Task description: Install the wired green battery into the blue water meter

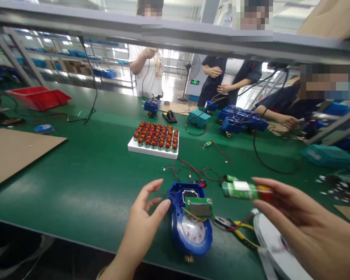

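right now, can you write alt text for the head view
A right hand holds a green cylinder over a green table, while the open left hand is close to a blue housing with a circuit board. Beyond, a white tray holds rows of cylinders.

Blue housing (177,225), green-and-white battery (236,190)

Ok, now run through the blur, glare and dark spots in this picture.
Head view: the battery in the right hand is smeared, apparently by motion; head view: the floor beyond the table glares white; head view: the space below the table's near edge sinks into deep shadow.
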`<state>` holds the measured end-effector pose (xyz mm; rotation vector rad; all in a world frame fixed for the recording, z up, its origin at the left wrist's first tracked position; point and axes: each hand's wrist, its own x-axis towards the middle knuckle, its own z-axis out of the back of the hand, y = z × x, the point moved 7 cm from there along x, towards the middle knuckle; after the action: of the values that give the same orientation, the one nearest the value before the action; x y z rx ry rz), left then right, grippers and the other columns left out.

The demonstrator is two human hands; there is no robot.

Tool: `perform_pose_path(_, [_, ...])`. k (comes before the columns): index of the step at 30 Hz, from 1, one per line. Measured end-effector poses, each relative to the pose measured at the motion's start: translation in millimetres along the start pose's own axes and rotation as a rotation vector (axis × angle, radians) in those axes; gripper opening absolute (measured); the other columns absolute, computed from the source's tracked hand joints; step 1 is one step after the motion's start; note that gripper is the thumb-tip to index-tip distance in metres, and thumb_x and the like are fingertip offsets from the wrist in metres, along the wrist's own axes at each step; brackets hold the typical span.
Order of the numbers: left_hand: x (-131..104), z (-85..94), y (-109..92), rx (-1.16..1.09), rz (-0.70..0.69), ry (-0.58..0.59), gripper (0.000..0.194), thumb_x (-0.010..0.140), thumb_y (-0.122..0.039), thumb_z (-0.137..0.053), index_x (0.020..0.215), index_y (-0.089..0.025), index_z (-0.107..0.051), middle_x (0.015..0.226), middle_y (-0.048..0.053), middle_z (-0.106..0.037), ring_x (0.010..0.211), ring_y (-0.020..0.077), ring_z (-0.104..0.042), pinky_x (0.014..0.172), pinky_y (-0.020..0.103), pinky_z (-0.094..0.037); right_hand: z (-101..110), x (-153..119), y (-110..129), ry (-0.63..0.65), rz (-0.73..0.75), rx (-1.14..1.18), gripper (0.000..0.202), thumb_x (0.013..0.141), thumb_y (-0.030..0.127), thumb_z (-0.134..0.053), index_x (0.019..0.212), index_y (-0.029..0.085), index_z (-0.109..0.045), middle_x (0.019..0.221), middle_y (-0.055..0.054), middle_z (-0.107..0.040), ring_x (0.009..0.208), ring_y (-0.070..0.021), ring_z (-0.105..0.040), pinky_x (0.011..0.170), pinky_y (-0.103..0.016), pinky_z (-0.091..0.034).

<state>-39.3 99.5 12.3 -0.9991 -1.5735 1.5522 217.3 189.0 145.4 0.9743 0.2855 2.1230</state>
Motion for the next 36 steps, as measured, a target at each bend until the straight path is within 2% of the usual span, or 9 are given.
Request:
perform_pose_path(2, [7, -8.0, 22, -0.073, 0.073, 0.011, 0.059, 0.080, -0.040, -0.069, 0.133, -0.026, -0.047, 0.146, 0.009, -0.042, 0.140, 0.0274, -0.032, 0.112, 0.042, -0.035, -26, 25, 8, 0.138, 0.027, 0.092, 0.029, 0.094, 0.043, -0.058, 0.115, 0.024, -0.064, 0.089, -0.003, -0.072, 0.070, -0.0188, -0.070, 0.061, -0.022, -0.059])
perform_pose_path(4, [9, -21.4, 40, -0.176, 0.159, 0.060, 0.076, 0.075, -0.036, -0.074, 0.141, -0.026, -0.037, 0.150, 0.011, -0.037, 0.143, 0.0282, -0.025, 0.115, 0.044, -0.030, -56, 41, 15, 0.281, 0.037, 0.122, 0.029, 0.093, 0.038, -0.057, 0.116, 0.022, -0.064, 0.096, -0.004, -0.071, 0.079, -0.0200, -0.069, 0.068, -0.026, -0.058])
perform_pose_path(7, [5, -39.2, 55, -0.388, 0.297, 0.122, 0.095, 0.067, -0.031, -0.082, 0.146, -0.028, -0.029, 0.153, 0.013, -0.033, 0.138, 0.0301, -0.036, 0.113, 0.043, -0.033, -92, 50, 24, 0.446, 0.062, 0.110, 0.029, 0.092, 0.030, -0.056, 0.118, 0.022, -0.064, 0.107, -0.004, -0.068, 0.093, -0.0206, -0.065, 0.081, -0.030, -0.054])
perform_pose_path(10, [2, -49.2, 56, -0.584, 0.363, 0.175, 0.096, 0.064, -0.029, -0.084, 0.145, -0.024, -0.031, 0.149, 0.015, -0.042, 0.125, 0.0306, -0.052, 0.108, 0.042, -0.039, -111, 51, 33, 0.555, 0.128, 0.120, 0.028, 0.093, 0.023, -0.056, 0.120, 0.022, -0.064, 0.107, -0.003, -0.065, 0.094, -0.0188, -0.062, 0.085, -0.030, -0.051])
perform_pose_path(14, [2, -50.2, 53, -0.682, 0.389, 0.180, 0.094, 0.063, -0.024, -0.085, 0.142, -0.017, -0.035, 0.135, 0.017, -0.056, 0.118, 0.0303, -0.058, 0.105, 0.041, -0.041, -123, 51, 41, 0.636, 0.177, 0.115, 0.025, 0.089, 0.013, -0.063, 0.113, 0.019, -0.067, 0.104, -0.003, -0.062, 0.091, -0.0161, -0.061, 0.082, -0.026, -0.048])
perform_pose_path(19, [2, -47.9, 54, -0.699, 0.384, 0.165, 0.096, 0.062, -0.022, -0.086, 0.142, -0.014, -0.034, 0.135, 0.019, -0.056, 0.118, 0.0308, -0.058, 0.103, 0.041, -0.042, -138, 51, 47, 0.698, 0.201, -0.034, 0.028, 0.079, 0.004, -0.072, 0.103, 0.018, -0.071, 0.092, 0.000, -0.066, 0.081, -0.0159, -0.061, 0.072, -0.025, -0.047])
perform_pose_path(27, [4, -48.3, 57, -0.724, 0.372, 0.196, 0.096, 0.065, -0.020, -0.085, 0.145, -0.013, -0.033, 0.139, 0.019, -0.053, 0.120, 0.0308, -0.056, 0.105, 0.042, -0.040, -153, 58, 51, 0.758, 0.201, -0.231, 0.021, 0.069, 0.011, -0.078, 0.087, 0.020, -0.074, 0.081, 0.001, -0.067, 0.073, -0.0181, -0.061, 0.068, -0.026, -0.045])
perform_pose_path(32, [4, -47.3, 55, -0.732, 0.377, 0.182, 0.104, 0.065, -0.019, -0.086, 0.149, -0.021, -0.026, 0.130, 0.016, -0.061, 0.114, 0.0288, -0.061, 0.099, 0.040, -0.046, -164, 58, 56, 0.834, 0.216, -0.297, 0.017, 0.067, 0.012, -0.080, 0.080, 0.019, -0.073, 0.075, 0.000, -0.066, 0.070, -0.0181, -0.059, 0.064, -0.026, -0.041])
perform_pose_path(36, [4, -46.7, 53, -0.728, 0.355, 0.187, 0.095, 0.066, -0.020, -0.085, 0.147, -0.021, -0.035, 0.134, 0.014, -0.060, 0.118, 0.0279, -0.060, 0.101, 0.037, -0.046, -171, 54, 59, 0.857, 0.228, -0.274, 0.019, 0.067, 0.008, -0.081, 0.079, 0.018, -0.071, 0.074, 0.001, -0.066, 0.070, -0.0172, -0.059, 0.064, -0.025, -0.040])
